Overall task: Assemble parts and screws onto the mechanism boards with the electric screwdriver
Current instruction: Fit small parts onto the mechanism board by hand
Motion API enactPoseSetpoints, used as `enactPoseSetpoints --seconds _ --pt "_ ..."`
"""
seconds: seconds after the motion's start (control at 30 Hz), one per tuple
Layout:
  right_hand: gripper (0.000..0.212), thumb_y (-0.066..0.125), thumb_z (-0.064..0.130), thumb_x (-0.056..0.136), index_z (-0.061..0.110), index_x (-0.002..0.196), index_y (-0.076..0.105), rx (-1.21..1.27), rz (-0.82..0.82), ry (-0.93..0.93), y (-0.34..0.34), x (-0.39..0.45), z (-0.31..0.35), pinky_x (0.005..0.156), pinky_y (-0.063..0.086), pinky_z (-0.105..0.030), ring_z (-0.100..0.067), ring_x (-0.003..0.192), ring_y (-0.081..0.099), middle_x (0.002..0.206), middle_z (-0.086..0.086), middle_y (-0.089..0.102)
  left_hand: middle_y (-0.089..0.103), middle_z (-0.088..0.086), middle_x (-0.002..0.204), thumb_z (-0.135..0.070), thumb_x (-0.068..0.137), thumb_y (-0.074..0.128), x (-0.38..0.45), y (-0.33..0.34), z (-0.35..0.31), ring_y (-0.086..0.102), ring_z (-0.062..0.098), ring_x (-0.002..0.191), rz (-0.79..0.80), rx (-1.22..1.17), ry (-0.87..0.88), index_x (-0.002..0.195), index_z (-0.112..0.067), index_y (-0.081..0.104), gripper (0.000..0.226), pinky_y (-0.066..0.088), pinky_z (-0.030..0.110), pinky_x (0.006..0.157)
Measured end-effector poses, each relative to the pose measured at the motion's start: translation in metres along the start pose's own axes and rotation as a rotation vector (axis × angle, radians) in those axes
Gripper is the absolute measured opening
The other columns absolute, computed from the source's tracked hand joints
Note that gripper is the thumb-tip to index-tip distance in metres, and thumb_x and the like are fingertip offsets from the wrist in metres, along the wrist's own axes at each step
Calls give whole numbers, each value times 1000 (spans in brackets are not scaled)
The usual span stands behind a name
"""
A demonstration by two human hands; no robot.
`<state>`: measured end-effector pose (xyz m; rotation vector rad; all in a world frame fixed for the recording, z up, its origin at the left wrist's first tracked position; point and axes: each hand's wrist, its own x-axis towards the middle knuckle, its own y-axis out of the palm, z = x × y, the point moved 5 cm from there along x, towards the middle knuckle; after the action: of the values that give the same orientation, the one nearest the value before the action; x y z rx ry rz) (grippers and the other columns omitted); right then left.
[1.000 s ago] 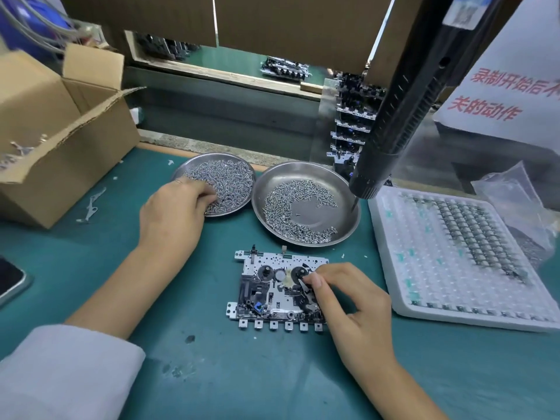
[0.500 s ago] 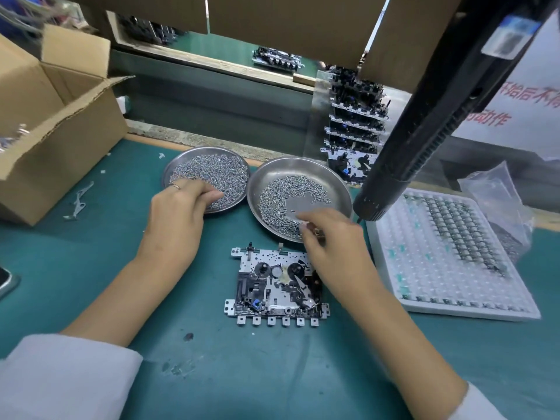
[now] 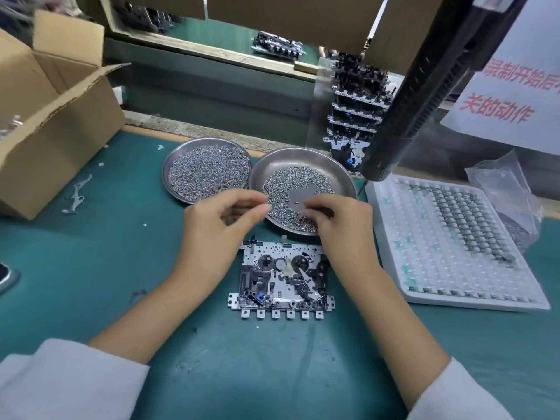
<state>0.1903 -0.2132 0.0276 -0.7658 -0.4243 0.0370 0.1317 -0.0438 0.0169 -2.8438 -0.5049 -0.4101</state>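
Metal mechanism board (image 3: 280, 280) with gears, flat on green mat (image 3: 91, 268).

A metal mechanism board (image 3: 280, 280), studded with black gears, a white wheel and a row of square tabs along its near edge, lies flat on the green bench mat. Beyond it sit two round steel dishes of loose screws (image 3: 209, 172), the right-hand dish (image 3: 303, 159) partly bare at its centre. The black electric screwdriver (image 3: 424, 89) hangs tilted above, its bit pointing down beside the right dish.

White sign (image 3: 512, 86) reads, in red, "关的动作".
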Motion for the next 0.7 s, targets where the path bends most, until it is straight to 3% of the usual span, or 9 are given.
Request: enactPoseSetpoints --seconds 0.1,0.17,0.27,0.37,0.7 --pt "13 71 0 80 8 88 77 103 -43 47 -7 -3 -4 71 40 0 6 74 59 79 4 73 72 -16 80 -14 78 74 -8 8 -1 66 2 75 20 -30 7 84 -32 72 19 48 11 71" --pt "17 73 1 78 16 85 76 290 -39 128 -10 -10 -6 74 44 -4 10 73 62 76 16 70 72 -16 81 -17 77 75 -11 10 -3 66 1 76 16 -48 6 84 -31 72 17 48 12 71" --pt "19 78 5 70 22 79 77 794 5 296 -11 -26 -2 72 53 -18 -10 79 71 80 1 75 73 -14 79 -14 72 76 -13 12 -7 66 0 73 11 -154 -13 82 -26 73 15 48 11 69" --pt "20 77 15 60 19 79 78 1122 61 436 -1 -42 5 69 54 -20 -16 78 71 84 -8 75 73 -13 74 -13 68 76 -16 18 -11 66 -2 67 42 -260 -29 81 -21 72 16 49 10 64" --pt "20 76 15 58 15 78 77 1221 62 441 1 -48 11 71 54 -20 -17 77 72 83 -10 75 74 -11 79 -11 67 74 -22 24 -14 71 5 76 80 -335 4 88 -17 68 23 53 13 69"
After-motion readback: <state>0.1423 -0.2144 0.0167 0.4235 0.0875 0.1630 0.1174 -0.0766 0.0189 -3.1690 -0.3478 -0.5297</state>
